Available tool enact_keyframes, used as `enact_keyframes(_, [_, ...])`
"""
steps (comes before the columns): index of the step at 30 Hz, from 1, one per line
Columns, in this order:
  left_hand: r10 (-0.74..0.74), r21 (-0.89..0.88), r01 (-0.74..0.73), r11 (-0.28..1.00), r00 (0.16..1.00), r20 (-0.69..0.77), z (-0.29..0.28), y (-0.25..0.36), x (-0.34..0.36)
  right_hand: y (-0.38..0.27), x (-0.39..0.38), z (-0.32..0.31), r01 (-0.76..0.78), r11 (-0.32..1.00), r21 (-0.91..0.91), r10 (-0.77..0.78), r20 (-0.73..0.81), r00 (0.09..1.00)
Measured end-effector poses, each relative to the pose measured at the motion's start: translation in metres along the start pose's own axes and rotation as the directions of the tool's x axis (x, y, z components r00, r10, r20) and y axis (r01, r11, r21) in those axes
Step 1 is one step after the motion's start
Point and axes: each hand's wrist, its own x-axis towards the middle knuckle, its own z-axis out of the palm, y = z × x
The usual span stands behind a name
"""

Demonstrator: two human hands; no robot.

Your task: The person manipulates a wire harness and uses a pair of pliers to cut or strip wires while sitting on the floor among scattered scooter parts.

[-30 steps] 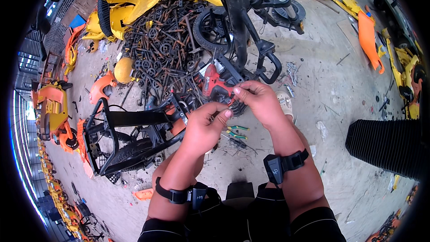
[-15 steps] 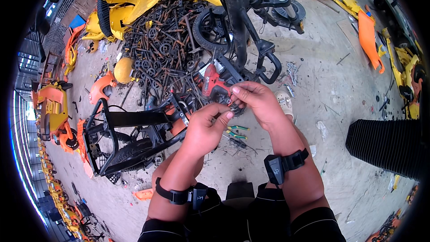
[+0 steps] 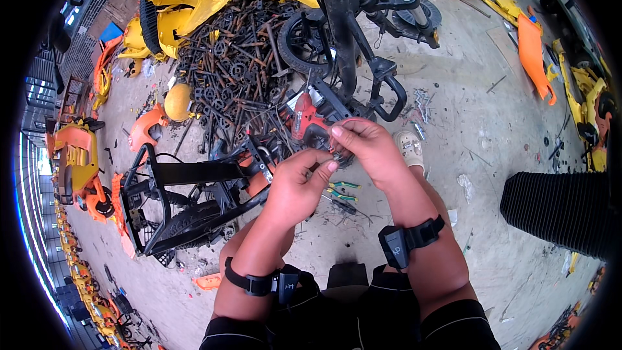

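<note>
My left hand (image 3: 301,181) and my right hand (image 3: 366,146) are close together in front of me, each with thumb and forefinger pinched. A thin red wire (image 3: 350,119) seems to arc over the right fingers. What the left fingertips grip is too small to make out. Just beyond the hands lies a red and black cordless drill (image 3: 304,120), resting on the black scooter frame (image 3: 330,100). Below the fingers, pliers with green and yellow handles (image 3: 342,190) and a dark-handled screwdriver (image 3: 342,205) lie on the floor.
A heap of rusty metal parts (image 3: 227,65) lies ahead, with yellow body panels (image 3: 184,16) behind. A black frame with a wheel (image 3: 188,175) is at left. A ribbed black object (image 3: 554,214) and an orange panel (image 3: 534,58) are at right. My shoe (image 3: 409,149) is beside the right hand.
My right hand has shifted slightly left and its fingers have turned a little. The red wire over it now shows more clearly. My left hand stays almost still.
</note>
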Motion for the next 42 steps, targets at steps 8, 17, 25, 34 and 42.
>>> enact_keyframes(8, [-0.060,-0.051,0.056,0.997,0.993,-0.100,0.000,0.000,0.001,0.006,0.002,0.001,0.028,0.969,-0.246,-0.042,-0.054,0.998])
enact_keyframes(17, [-0.005,0.051,0.019,0.998,0.966,-0.258,-0.003,-0.002,0.004,0.003,-0.003,0.004,-0.060,0.926,-0.373,0.099,0.086,0.991])
enact_keyframes(25, [0.059,0.074,-0.042,0.996,0.968,-0.245,-0.003,0.006,0.004,0.007,-0.005,-0.004,-0.197,0.978,-0.071,0.209,0.278,0.938])
enact_keyframes(34, [-0.010,-0.029,0.003,1.000,0.971,-0.240,-0.002,0.000,0.002,0.003,-0.009,-0.004,-0.191,0.981,-0.030,0.193,0.216,0.957])
enact_keyframes(42, [0.019,-0.026,-0.025,0.999,0.979,-0.201,0.000,-0.007,0.000,-0.001,-0.014,-0.006,-0.176,0.982,-0.063,0.186,0.248,0.951])
